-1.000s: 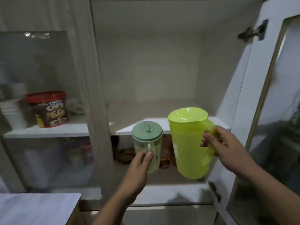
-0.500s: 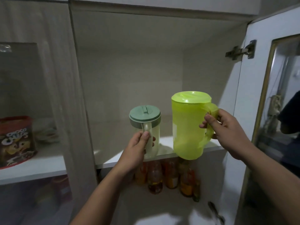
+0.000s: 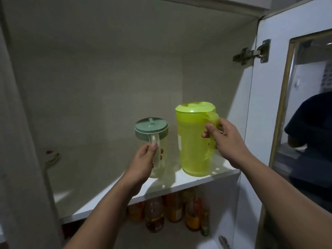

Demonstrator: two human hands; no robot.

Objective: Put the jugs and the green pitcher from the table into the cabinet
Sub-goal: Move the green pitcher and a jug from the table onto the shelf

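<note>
A bright green pitcher (image 3: 195,142) with a matching lid stands on the white cabinet shelf (image 3: 167,187) near its right front corner. My right hand (image 3: 222,141) grips its handle. Left of it, a small clear jug (image 3: 152,141) with a grey-green lid rests on the same shelf near the front edge. My left hand (image 3: 143,162) holds its clear handle. Both vessels stand upright, a small gap between them.
The cabinet door (image 3: 287,87) hangs open on the right, with a hinge (image 3: 251,53) and a glass panel that reflects a person. Several sauce bottles (image 3: 172,211) stand on the shelf below. A white post (image 3: 19,141) bounds the compartment on the left.
Both hands have carried the jug and the pitcher up and forward into the cabinet; both now sit on the shelf. The view has moved closer and to the right.
</note>
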